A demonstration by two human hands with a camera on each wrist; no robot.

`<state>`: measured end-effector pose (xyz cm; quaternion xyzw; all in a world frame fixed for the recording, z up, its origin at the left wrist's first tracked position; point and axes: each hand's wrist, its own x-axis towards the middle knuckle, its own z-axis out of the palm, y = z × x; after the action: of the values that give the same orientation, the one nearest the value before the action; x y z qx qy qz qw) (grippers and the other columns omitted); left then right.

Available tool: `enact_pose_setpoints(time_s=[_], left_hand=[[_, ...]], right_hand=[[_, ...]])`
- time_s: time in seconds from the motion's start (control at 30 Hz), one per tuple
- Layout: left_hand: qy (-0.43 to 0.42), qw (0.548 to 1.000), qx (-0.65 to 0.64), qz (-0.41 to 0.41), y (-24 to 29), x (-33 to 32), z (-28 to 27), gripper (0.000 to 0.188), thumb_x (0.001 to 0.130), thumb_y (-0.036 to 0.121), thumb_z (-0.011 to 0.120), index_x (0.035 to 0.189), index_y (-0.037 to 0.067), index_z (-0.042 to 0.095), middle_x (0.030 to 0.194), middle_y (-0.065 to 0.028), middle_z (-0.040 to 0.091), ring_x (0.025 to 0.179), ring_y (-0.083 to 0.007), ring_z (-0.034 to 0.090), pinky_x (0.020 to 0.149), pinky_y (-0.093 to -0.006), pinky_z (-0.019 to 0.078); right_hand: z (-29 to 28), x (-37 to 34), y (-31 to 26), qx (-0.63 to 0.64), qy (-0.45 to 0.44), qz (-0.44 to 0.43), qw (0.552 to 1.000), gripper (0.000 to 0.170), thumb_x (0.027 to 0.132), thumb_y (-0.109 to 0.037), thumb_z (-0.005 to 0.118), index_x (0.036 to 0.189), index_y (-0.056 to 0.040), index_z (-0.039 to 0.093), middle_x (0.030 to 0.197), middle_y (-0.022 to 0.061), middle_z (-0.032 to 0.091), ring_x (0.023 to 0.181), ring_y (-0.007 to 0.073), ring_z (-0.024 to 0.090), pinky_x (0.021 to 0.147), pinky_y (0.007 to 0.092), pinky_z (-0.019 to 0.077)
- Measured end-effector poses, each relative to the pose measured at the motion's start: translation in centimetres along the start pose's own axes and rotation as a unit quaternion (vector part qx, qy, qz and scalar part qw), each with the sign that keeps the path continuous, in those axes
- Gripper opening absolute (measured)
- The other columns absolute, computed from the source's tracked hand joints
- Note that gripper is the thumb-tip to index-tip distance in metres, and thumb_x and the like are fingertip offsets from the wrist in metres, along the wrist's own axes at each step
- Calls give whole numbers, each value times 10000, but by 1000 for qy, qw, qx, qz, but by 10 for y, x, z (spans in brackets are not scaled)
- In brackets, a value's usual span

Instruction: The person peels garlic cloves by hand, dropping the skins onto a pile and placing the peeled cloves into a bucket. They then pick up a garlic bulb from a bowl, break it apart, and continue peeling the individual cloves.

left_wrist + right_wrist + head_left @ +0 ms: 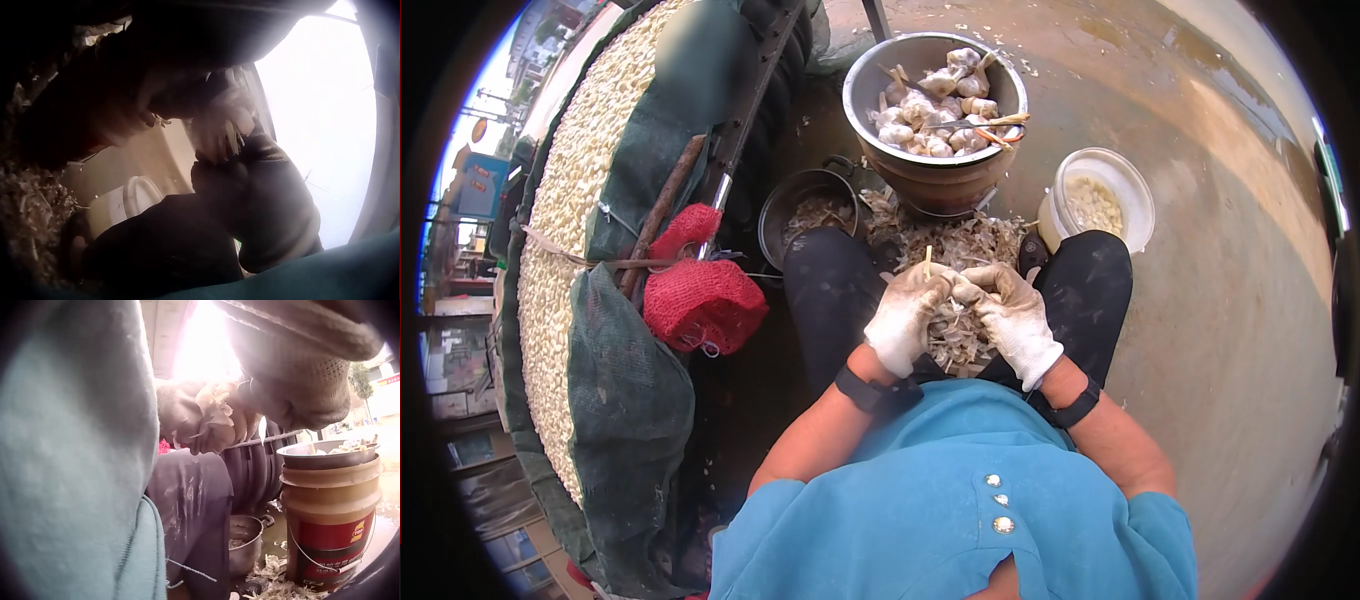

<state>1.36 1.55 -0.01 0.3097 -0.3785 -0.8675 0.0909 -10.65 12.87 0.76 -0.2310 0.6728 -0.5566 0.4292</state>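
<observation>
Both hands wear whitish, soiled gloves and meet above the lap in the head view. My left hand [908,312] holds a garlic bulb with curled fingers, its thin stalk [928,262] sticking up. The fingers of my right hand [1012,318] pinch at the same bulb from the other side; the gloves cover most of it. Loose papery skin [215,407] hangs off the bulb in the right wrist view. The left wrist view is dark, with pale garlic [226,132] between the hands.
A metal bowl [855,115] of garlic bulbs tops a bucket [328,519]. A white tub [1138,205] holds peeled cloves; a metal pot [768,215] holds skins. Skins [975,240] litter the ground between the legs. Pale cloves [565,260] fill a green-lined bed at left, beside red mesh [705,305].
</observation>
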Motion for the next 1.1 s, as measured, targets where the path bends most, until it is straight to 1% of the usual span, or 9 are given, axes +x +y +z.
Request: enact_pose_setpoints(time_s=[0.17,0.23,0.37,0.5,0.57,0.77,1.0,1.07,1.1], left_hand=[[-26,999,-12,16,-8,4,-5,238,943,218,542,1027,-2,583,1028,-110,646,862,-163,616,759,-281,510],[-24,999,-31,3,-3,1,0,244,944,218,542,1044,-1,582,1013,-101,640,861,-163,614,763,-283,511],[-47,996,-69,21,-4,0,6,268,947,230,540,1084,2,575,963,-68,617,839,-149,603,747,-276,510],[-38,998,-55,-1,-4,3,0,267,944,232,553,1085,6,571,970,-64,618,830,-142,599,751,-276,512],[-4,995,86,42,-3,4,-3,248,940,226,566,1059,9,572,984,-68,630,837,-139,599,745,-274,513],[-18,999,0,31,-4,8,-1,203,943,204,567,1022,17,573,983,-72,650,826,-133,604,723,-261,512],[8,1000,3,23,-7,8,-2,182,944,165,544,1022,13,605,942,-67,661,851,-154,629,712,-282,512],[-29,911,314,265,-14,13,-9,187,952,154,516,1017,11,616,922,-64,661,849,-165,634,718,-290,510],[-28,911,313,266,-10,12,-8,187,952,154,516,1017,11,616,922,-64,661,849,-165,634,718,-290,510]], right_hand=[[1,2,4,11,4,-6,1000,196,900,-184,677,1017,-36,627,874,19,651,769,62,578,696,226,488],[-4,6,11,197,-34,81,977,171,922,-164,645,1030,-39,604,823,11,625,671,38,541,602,196,464],[-14,5,5,282,-85,138,946,174,953,-186,600,1045,-39,583,786,-22,589,586,21,500,518,167,418],[-17,6,0,233,-87,155,956,185,957,-201,595,1055,-45,583,788,-27,588,589,20,496,520,168,419],[-15,6,2,225,-66,142,962,201,944,-208,617,1058,-45,591,812,-6,604,630,23,508,558,175,436],[-4,7,12,1,12,29,1000,190,904,-189,670,1010,-36,634,908,20,659,806,66,579,720,221,486],[2,3,6,-3,25,4,1000,125,889,-98,660,1001,-45,643,907,26,665,841,81,595,770,248,497],[4,5,18,-31,34,-35,998,120,891,-88,652,1003,-44,641,902,29,663,842,82,598,768,247,498],[4,6,20,-58,46,-75,994,116,893,-78,644,1005,-44,639,897,31,662,842,83,601,767,246,498]])
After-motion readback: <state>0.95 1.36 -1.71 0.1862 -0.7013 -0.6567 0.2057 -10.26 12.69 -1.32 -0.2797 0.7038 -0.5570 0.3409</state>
